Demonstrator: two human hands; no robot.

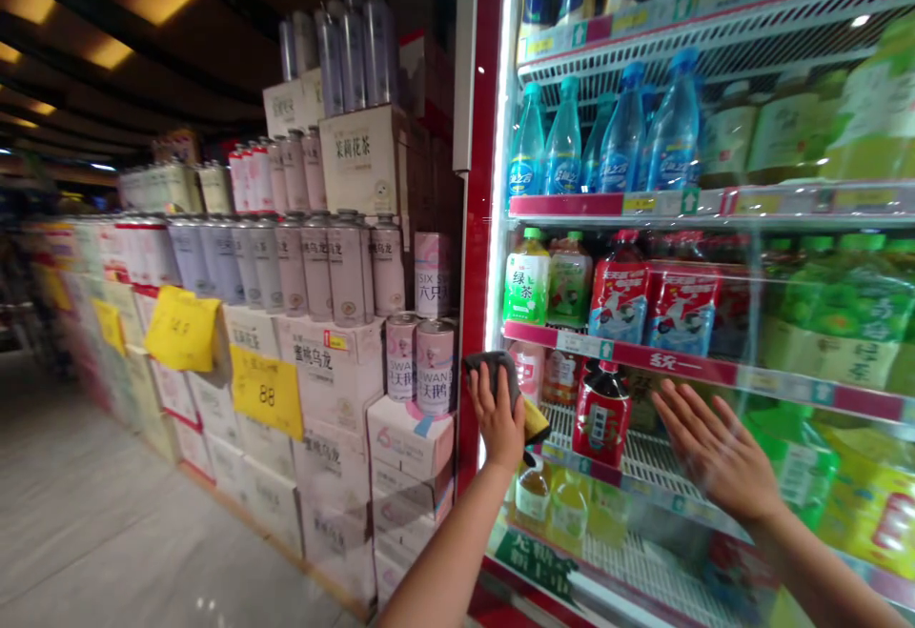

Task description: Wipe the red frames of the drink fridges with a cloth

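My left hand (497,415) presses a grey cloth with a yellow underside (533,423) against the left edge of the drinks fridge, beside its red frame (486,180). The fingers lie over the cloth, and part of it folds out past the palm. My right hand (719,452) is held up at the fridge front with fingers stretched out and nothing in it. Whether its palm touches the glass door (750,323) I cannot tell. Behind the glass, between both hands, stands a dark red bottle pack (602,414).
Fridge shelves hold blue bottles (619,137), green tea bottles (527,275) and red packs (620,280). Left of the fridge, cans (343,266) stand on stacked cartons (335,371) bearing yellow price signs (267,392). Two pink cans (435,366) are close to my left hand. Grey floor (107,514) lies at left.
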